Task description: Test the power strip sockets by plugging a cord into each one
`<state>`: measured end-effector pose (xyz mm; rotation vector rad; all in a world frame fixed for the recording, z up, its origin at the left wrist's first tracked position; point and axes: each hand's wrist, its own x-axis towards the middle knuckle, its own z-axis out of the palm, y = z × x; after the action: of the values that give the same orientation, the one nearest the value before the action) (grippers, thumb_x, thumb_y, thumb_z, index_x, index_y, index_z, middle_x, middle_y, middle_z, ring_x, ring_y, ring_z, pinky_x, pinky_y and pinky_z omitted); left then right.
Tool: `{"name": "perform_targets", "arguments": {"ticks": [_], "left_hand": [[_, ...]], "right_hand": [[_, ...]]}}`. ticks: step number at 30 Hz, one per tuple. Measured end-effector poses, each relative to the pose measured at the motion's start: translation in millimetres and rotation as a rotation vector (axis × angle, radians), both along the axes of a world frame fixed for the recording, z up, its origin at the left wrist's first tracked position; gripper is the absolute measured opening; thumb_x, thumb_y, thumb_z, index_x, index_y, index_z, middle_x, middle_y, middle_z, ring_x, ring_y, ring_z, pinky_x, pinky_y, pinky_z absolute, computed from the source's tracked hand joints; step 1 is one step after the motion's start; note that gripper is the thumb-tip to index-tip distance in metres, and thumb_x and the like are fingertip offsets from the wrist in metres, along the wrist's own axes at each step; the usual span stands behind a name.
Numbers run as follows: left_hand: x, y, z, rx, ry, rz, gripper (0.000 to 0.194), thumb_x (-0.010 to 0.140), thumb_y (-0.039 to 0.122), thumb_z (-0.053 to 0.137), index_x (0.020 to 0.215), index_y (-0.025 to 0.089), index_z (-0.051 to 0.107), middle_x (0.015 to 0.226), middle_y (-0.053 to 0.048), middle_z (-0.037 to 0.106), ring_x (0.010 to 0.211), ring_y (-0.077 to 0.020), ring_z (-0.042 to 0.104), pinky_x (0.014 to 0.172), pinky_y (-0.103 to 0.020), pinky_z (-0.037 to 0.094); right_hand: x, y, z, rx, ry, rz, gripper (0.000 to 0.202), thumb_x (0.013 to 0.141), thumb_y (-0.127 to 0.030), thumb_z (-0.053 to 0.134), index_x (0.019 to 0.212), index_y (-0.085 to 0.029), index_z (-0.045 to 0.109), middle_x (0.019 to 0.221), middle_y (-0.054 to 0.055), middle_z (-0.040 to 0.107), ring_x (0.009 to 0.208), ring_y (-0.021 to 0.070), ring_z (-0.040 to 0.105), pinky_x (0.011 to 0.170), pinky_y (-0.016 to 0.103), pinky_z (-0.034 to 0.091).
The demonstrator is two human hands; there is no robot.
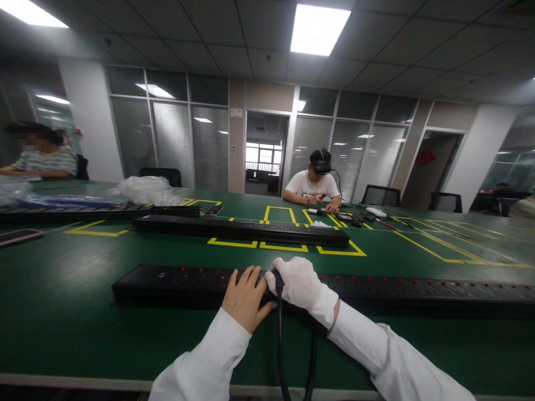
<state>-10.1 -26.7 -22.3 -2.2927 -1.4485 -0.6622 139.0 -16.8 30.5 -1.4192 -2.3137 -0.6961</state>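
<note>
Has both hands at a long, black, bar-shaped power strip (167, 285), lying roughly parallel to the near edge of the green-topped table (75, 334) and set back from that edge. Shows a squared-off left end, a small pale mark (161, 275) on the dark top near that end, and a row of small red dots (353, 278) along the length; runs out of view towards the table's right side. Lays the bare left hand (243, 301) over the strip, fingers (246, 277) slightly spread and unclosed, thumb against the near side. Grips with the white-gloved right hand (298, 284) a black plug (277, 279), fingers closed around it just beside the left fingertips; cannot tell whether seated in a socket or only held against the top (partly hidden by the glove). Trails from the plug a thick black cable (280, 340), passing over the table's near edge. Includes, nearer the far edge, a second black power strip (242, 230) laid over yellow tape outlines (284, 248), and towards the left side crumpled clear plastic wrapping (144, 191). Seats at the far edge a co-worker in a white T-shirt (303, 186), near tangled dark cables (355, 221).
</note>
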Motion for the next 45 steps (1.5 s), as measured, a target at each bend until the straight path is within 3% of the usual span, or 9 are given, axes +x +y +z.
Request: {"name": "perform_targets", "arguments": {"ticks": [10, 21, 39, 45], "left_hand": [[-3, -2, 5.2, -0.027, 0.018, -0.026, 0.045, 0.074, 0.043, 0.049, 0.114, 0.023, 0.048, 0.12, -0.009, 0.051, 0.112, -0.0269, 0.042, 0.094, -0.048, 0.028], [-1, 1, 0.3, -0.01, -0.001, -0.018, 0.048, 0.072, 0.04, 0.052, 0.117, 0.025, 0.046, 0.12, -0.007, 0.051, 0.112, -0.0265, 0.041, 0.095, -0.047, 0.027], [-4, -1, 3.1, -0.007, 0.016, -0.031, 0.044, 0.073, 0.041, 0.049, 0.113, 0.023, 0.049, 0.12, -0.009, 0.051, 0.111, -0.027, 0.042, 0.094, -0.048, 0.029], [-1, 1, -1.0, 0.012, 0.0, 0.001, 0.043, 0.071, 0.041, 0.052, 0.111, 0.025, 0.05, 0.118, -0.007, 0.052, 0.111, -0.0266, 0.042, 0.095, -0.047, 0.028]], "right_hand": [[3, 11, 1.6, -0.155, 0.071, 0.033, 0.028, 0.081, -0.042, 0.038, 0.087, -0.02, 0.054, 0.064, 0.002, 0.062, 0.058, 0.0126, 0.056, 0.053, 0.022, 0.027], [2, 7, -1.0, -0.049, 0.059, 0.068, 0.031, 0.078, -0.043, 0.038, 0.08, -0.019, 0.057, 0.062, 0.003, 0.061, 0.057, 0.0136, 0.055, 0.054, 0.023, 0.026], [3, 15, -2.1, -0.127, 0.111, 0.017, 0.027, 0.08, -0.042, 0.039, 0.086, -0.022, 0.055, 0.062, 0.001, 0.062, 0.058, 0.0127, 0.056, 0.053, 0.022, 0.025], [1, 7, 0.3, -0.067, 0.066, 0.024, 0.029, 0.081, -0.041, 0.036, 0.085, -0.019, 0.054, 0.062, 0.002, 0.062, 0.056, 0.0129, 0.055, 0.052, 0.022, 0.024]]}}
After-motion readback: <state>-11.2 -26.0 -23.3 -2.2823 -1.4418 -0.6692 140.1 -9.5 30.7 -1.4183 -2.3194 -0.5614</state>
